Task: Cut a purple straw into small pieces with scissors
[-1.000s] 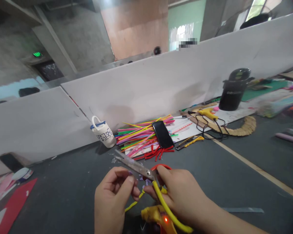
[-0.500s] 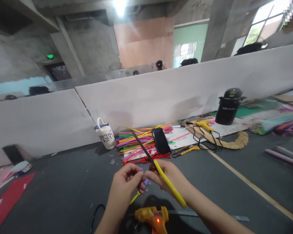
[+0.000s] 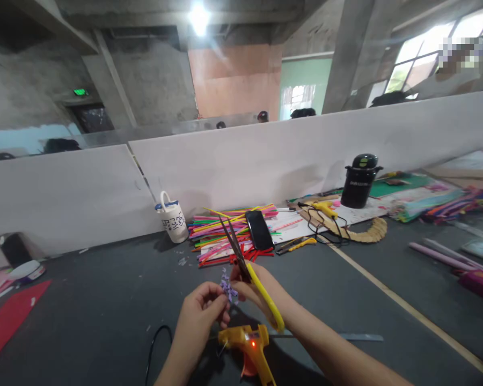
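Observation:
My right hand (image 3: 265, 289) is closed around a pair of scissors (image 3: 264, 296) with yellow handles; the slightly parted blades point up and away. My left hand (image 3: 204, 308) pinches a small purple piece with many little petal-like bits (image 3: 228, 288), its exact kind unclear. The fingertips of my right hand are close beside this piece; whether they touch it I cannot tell. Just below both hands lies a yellow glue gun (image 3: 247, 339) with a glowing red light. Part of it passes out at the bottom edge.
Ahead lie a bundle of coloured pipe cleaners (image 3: 217, 230), a black phone (image 3: 260, 229) and a yellow utility knife (image 3: 301, 245). A white cup (image 3: 173, 222) stands left of them. A second glue gun (image 3: 325, 208) and a black canister (image 3: 358, 182) are further right, before a white partition (image 3: 241, 161).
My left hand now shows the purple piece raised between its fingertips, where it was mostly hidden. The scissors have tilted more upright and their blades have parted. The view has shifted slightly right.

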`<action>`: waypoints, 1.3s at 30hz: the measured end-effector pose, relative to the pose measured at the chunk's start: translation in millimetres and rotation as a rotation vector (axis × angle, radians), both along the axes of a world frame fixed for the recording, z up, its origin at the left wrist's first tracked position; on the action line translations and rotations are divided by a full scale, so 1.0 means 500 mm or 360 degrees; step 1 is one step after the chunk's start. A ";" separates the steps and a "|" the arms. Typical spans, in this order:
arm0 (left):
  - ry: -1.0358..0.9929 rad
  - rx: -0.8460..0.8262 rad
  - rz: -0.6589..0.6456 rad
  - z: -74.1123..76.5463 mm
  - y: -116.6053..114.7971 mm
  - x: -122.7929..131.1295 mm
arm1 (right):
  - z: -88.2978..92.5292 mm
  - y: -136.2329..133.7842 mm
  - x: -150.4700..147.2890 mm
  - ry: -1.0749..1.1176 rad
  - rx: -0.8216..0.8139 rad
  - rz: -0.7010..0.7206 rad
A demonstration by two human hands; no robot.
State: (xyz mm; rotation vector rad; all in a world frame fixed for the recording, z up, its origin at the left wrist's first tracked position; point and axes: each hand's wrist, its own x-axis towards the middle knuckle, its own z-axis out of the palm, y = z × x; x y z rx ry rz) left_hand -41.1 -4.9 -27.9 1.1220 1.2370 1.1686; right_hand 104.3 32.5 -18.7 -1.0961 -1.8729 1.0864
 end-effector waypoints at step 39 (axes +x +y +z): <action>0.1254 0.0753 0.0147 -0.021 -0.064 0.011 | -0.019 -0.040 -0.010 0.0041 -0.0112 0.0129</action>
